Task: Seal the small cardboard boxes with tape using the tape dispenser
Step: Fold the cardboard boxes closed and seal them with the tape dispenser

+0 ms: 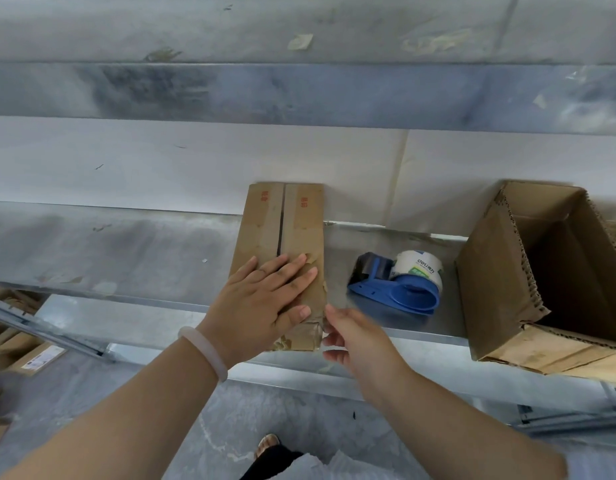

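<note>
Down at the bottom edge, a sandalled foot (266,443) is caught on the grey floor. Moving up, the right hand (355,337) is seen at the near right corner of the small cardboard box (286,220), fingers loosely bent with nothing held between them; it is blurred, so contact with the box cannot be judged. The left hand (261,299), with a pale bracelet (202,351) on its wrist, is laid flat and wide on the box's near end, fingers straight. The box is stretched lengthwise from the front edge of the metal shelf (126,251) towards the back, its centre seam showing dark. Just to its right, the blue tape dispenser (400,289) is left lying apart from both hands. By the shelf's right end, a large open carton (500,282) is parked.
</note>
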The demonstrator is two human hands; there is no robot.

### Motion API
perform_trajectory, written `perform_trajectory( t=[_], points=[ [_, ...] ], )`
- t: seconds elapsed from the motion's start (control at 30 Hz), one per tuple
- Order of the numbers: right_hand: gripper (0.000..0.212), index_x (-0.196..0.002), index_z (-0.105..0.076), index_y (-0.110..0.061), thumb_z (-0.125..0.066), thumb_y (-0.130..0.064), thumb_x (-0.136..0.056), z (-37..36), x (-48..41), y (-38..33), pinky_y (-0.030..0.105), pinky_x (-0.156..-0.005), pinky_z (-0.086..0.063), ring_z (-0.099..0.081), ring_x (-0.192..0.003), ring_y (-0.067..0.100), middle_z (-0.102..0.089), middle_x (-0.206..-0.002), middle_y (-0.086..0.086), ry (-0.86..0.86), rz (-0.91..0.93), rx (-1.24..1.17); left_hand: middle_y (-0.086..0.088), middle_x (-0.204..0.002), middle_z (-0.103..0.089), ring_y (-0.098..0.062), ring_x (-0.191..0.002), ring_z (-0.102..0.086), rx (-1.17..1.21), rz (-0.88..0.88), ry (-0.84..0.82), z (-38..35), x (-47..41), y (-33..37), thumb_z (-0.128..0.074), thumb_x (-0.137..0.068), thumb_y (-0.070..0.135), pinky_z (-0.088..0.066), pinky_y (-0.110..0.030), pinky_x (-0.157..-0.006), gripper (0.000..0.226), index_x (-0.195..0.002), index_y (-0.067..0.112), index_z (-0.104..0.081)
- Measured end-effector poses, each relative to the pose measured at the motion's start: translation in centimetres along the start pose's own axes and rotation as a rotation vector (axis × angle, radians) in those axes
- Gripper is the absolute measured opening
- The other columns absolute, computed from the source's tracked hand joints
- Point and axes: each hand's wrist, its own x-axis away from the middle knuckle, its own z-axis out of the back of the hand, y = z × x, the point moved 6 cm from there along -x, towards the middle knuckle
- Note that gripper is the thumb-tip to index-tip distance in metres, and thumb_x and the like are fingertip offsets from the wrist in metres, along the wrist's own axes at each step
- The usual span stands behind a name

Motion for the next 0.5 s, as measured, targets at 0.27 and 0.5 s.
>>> perform_trajectory(
  t=[0.27, 0.5],
  points=[
    [0.022, -0.083, -0.056, -0.007, -0.056, -0.024, -0.096, -0.1, -1.3, 1.3, 0.033, -0.078, -0.055, -0.059, -0.075, 0.017, -0.063, -0.078, 0.007, -0.038, 0.081, -0.177, 0.012, -0.157, -0.023, -0.012, -0.145, -0.024, 0.012, 0.001, -0.011, -0.1, 0.0, 0.0, -0.013, -0.098, 0.06, -0.017, -0.04, -0.117, 0.059, -0.15, 0.036, -0.028],
    [0.022, -0.112, -0.047, -0.021, -0.039, -0.038, -0.101, -1.6, -2.1, 2.5, 0.026, -0.072, -0.05, -0.057, -0.078, 0.009, -0.059, -0.095, 0.002, 0.079, 0.188, -0.002, 0.012, -0.158, -0.021, -0.012, -0.146, -0.021, 0.025, -0.004, -0.017, -0.2, 0.0, 0.1, -0.01, -0.098, 0.059, -0.014, -0.04, -0.117, 0.06, -0.151, 0.035, -0.025]
  ],
)
